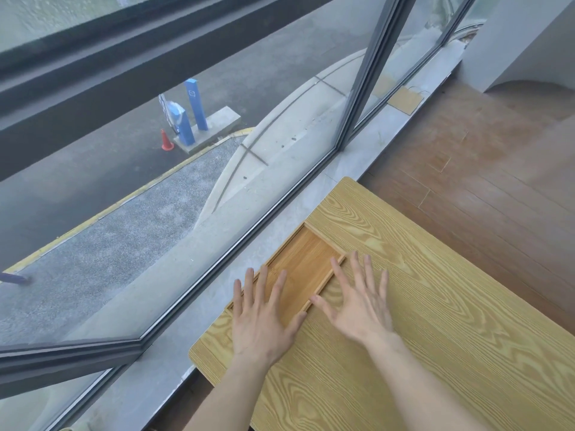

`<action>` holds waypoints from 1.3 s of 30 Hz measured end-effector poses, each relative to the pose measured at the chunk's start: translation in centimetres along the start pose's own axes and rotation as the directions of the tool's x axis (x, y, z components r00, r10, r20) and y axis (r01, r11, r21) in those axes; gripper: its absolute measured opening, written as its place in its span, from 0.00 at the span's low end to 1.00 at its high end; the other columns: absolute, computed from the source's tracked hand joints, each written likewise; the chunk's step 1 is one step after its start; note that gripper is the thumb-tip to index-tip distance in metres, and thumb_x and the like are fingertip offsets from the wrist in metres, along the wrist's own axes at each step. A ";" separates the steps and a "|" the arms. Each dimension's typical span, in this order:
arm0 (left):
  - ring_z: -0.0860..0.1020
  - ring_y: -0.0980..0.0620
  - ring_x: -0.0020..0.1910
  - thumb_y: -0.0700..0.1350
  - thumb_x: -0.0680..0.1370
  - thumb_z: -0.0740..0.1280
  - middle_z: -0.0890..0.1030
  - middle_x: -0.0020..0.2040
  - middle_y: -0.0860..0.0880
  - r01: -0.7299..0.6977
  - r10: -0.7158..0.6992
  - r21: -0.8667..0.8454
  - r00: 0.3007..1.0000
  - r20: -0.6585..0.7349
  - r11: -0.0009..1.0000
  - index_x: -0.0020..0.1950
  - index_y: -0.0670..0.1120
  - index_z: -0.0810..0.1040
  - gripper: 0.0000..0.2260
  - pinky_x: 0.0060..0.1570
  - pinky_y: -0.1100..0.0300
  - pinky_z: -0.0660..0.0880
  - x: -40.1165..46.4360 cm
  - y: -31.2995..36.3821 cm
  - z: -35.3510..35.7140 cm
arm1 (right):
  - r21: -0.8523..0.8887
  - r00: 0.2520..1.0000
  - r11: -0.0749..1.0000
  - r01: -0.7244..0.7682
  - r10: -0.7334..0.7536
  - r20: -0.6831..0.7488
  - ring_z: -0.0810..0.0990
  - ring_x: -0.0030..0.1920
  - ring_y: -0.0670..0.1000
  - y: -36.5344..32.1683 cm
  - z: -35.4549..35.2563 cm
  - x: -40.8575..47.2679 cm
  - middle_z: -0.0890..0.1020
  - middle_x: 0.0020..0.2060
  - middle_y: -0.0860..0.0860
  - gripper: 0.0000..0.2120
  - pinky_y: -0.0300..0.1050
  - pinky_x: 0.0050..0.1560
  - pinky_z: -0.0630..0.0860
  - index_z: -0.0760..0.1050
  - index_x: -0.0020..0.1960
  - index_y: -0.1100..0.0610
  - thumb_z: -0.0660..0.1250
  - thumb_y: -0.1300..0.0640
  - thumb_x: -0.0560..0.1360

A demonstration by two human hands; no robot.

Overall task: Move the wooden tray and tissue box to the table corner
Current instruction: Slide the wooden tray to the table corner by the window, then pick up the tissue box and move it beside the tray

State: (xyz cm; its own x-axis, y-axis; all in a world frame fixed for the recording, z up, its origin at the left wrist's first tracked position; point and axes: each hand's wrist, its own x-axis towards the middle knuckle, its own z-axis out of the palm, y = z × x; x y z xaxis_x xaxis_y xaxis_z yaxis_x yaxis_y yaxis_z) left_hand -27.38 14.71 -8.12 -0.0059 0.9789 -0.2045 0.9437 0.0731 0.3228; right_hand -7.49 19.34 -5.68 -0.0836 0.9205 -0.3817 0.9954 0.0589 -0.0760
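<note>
A shallow wooden tray (306,259) lies along the window-side edge of the light wood-grain table (435,306), with nothing in it. My left hand (264,318) hovers over the tray's near end, fingers spread and holding nothing. My right hand (357,303) is spread over the tabletop just right of the tray, its thumb and forefinger by the tray's long right rim. No tissue box is in view.
A grey stone sill (280,225) and a large glass window (155,181) run along the table's left side. Brown wooden floor (482,169) lies beyond the table's far end. A paper bag (406,99) rests on the sill far off.
</note>
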 end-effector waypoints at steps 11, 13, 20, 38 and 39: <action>0.29 0.45 0.79 0.81 0.70 0.43 0.35 0.82 0.48 -0.280 0.281 0.049 0.959 -0.025 0.959 0.81 0.60 0.41 0.45 0.75 0.35 0.32 4.3 7.3 -5.6 | 0.066 0.943 0.960 -0.272 0.280 -0.177 0.28 0.79 0.62 6.9 -5.6 -5.8 0.29 0.79 0.60 0.48 0.75 0.75 0.32 0.24 0.78 0.42 0.32 0.18 0.68; 0.31 0.44 0.80 0.81 0.70 0.44 0.37 0.83 0.47 -0.334 0.335 0.043 0.941 -0.041 0.942 0.82 0.60 0.42 0.45 0.76 0.34 0.34 4.3 9.9 -5.6 | 0.081 0.921 0.941 -0.330 0.339 -0.189 0.27 0.79 0.62 9.0 -6.1 -7.6 0.29 0.79 0.59 0.48 0.74 0.75 0.32 0.24 0.78 0.42 0.35 0.18 0.69; 0.28 0.46 0.79 0.82 0.69 0.43 0.33 0.82 0.49 -0.502 0.502 0.051 0.865 0.010 0.863 0.80 0.61 0.36 0.45 0.75 0.35 0.33 1.0 19.4 -3.6 | 0.155 0.828 0.846 -0.510 0.532 -0.178 0.24 0.78 0.60 17.2 -6.1 -15.6 0.27 0.79 0.56 0.47 0.72 0.74 0.28 0.22 0.76 0.40 0.38 0.17 0.69; 0.33 0.48 0.80 0.80 0.71 0.44 0.40 0.83 0.50 -0.777 0.761 0.087 0.629 0.156 0.624 0.81 0.63 0.41 0.42 0.77 0.41 0.32 -17.5 49.5 8.2 | 0.483 0.567 0.559 -0.674 0.811 -0.148 0.33 0.82 0.57 45.1 5.2 -42.7 0.35 0.82 0.56 0.50 0.63 0.80 0.34 0.31 0.80 0.40 0.36 0.16 0.67; 0.33 0.48 0.80 0.80 0.71 0.44 0.40 0.83 0.50 -0.786 0.767 0.082 0.617 0.176 0.613 0.81 0.63 0.40 0.42 0.77 0.42 0.32 -18.3 50.9 9.0 | 0.518 0.555 0.545 -0.659 0.817 -0.154 0.34 0.82 0.56 46.4 5.8 -43.7 0.36 0.82 0.56 0.49 0.62 0.80 0.34 0.32 0.81 0.40 0.38 0.16 0.68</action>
State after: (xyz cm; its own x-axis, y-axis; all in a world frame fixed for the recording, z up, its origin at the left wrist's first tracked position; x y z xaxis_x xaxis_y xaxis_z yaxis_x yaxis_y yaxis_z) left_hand 23.73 -1.24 3.74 0.7783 0.6266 -0.0412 0.6106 -0.7399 0.2824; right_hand 42.04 -20.42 2.09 0.7746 0.6184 -0.1326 0.5729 -0.7748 -0.2672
